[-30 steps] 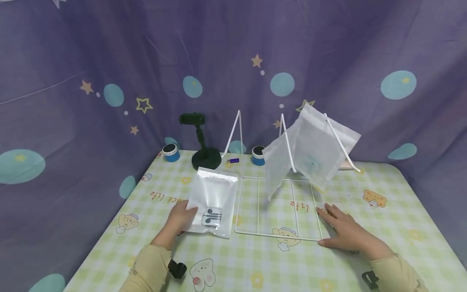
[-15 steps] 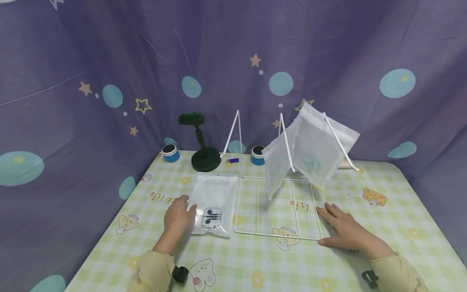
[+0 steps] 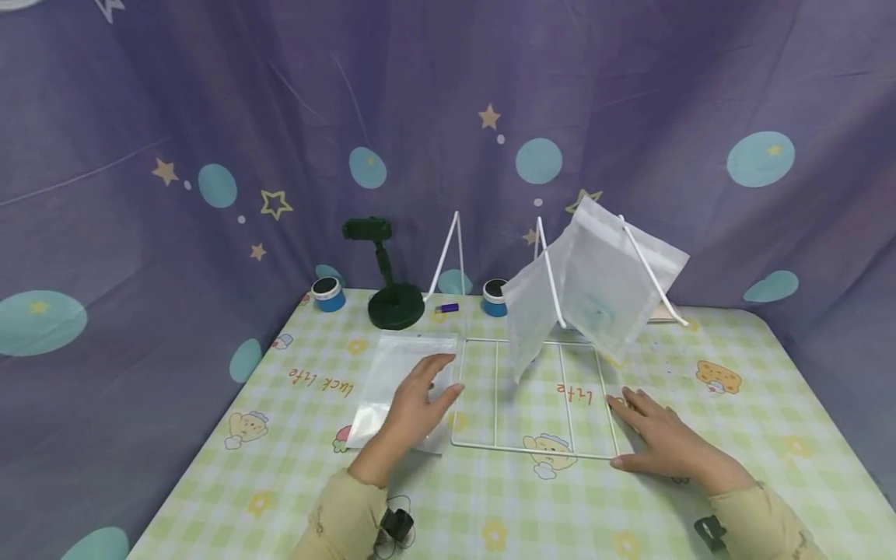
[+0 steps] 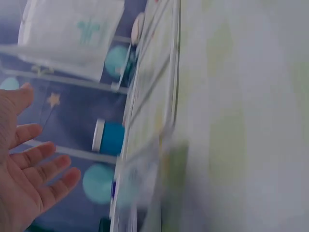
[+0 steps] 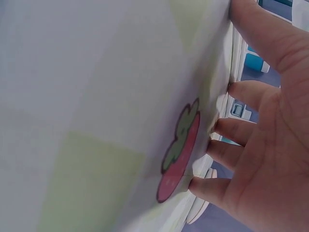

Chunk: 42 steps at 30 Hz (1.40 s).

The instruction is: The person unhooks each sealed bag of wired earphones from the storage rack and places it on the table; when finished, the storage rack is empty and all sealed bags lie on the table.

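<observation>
A clear plastic bag [image 3: 392, 372] lies flat on the checked tablecloth, left of a white wire rack [image 3: 532, 449]. My left hand [image 3: 420, 393] is spread over the bag's right half, fingers straight and thumb out, and hides whatever is inside. In the left wrist view that hand [image 4: 26, 179] is open and holds nothing. My right hand [image 3: 654, 437] lies flat on the cloth at the rack's right front corner, fingers straight. The right wrist view shows its fingers [image 5: 241, 130] pressed to the cloth beside a strawberry print [image 5: 179, 150]. Two white bags [image 3: 602, 284] hang on the rack's slanted prongs.
At the back stand a dark green phone stand [image 3: 392, 299], two blue pots [image 3: 327, 294] [image 3: 495, 297] and a small purple item [image 3: 449, 308]. A purple star-patterned curtain closes in the table on the back and sides.
My left hand slid from the bag's left edge to the right, onto the bag, and now covers the earphones seen inside it before. The right hand has not moved.
</observation>
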Tool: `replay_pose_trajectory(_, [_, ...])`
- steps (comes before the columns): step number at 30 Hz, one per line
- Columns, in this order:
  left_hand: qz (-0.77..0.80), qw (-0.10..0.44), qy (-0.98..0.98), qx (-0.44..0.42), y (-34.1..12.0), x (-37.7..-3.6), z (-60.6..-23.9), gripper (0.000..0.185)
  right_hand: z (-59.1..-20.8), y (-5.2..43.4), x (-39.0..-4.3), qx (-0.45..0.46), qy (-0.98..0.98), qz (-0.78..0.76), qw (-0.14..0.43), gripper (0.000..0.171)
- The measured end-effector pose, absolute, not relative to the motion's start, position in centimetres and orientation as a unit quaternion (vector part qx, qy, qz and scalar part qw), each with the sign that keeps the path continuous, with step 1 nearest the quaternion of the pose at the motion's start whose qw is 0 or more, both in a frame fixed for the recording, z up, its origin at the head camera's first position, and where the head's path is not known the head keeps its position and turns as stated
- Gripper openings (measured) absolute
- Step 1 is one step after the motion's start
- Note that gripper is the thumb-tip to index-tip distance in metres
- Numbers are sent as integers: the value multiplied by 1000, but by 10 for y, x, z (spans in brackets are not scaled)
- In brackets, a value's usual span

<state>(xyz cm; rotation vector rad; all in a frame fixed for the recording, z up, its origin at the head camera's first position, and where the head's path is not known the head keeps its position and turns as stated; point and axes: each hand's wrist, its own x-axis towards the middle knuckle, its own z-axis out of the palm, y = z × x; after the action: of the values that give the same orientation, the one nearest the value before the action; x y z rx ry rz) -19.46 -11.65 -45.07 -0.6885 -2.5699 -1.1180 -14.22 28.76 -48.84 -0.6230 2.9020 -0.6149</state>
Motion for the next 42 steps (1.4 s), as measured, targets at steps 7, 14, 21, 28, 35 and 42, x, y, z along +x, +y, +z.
replay_pose_trajectory(7, [-454,70,-854,-244,-67,-204,-449,61,-487,288,-141,-202,955,-208,58,99])
replay_pose_trajectory(14, [-533,60,-815,-217,-32,-213,-449,67,-487,287,-141,-200,955,-212,62,99])
replay_pose_trajectory(21, [-576,56,-791,-198,-12,-222,-448,64,-487,288,-142,-201,955,-211,59,99])
replay_pose_trajectory(28, [-616,61,-763,-188,-4,-228,-448,49,-486,287,-141,-204,954,-214,57,99])
replay_pose_trajectory(35, [-632,87,-756,-149,-4,-230,-449,30,-487,286,-141,-204,954,-214,56,99])
replay_pose_trajectory(42, [-627,111,-758,-138,-11,-227,-445,24,-486,286,-140,-202,954,-213,59,99])
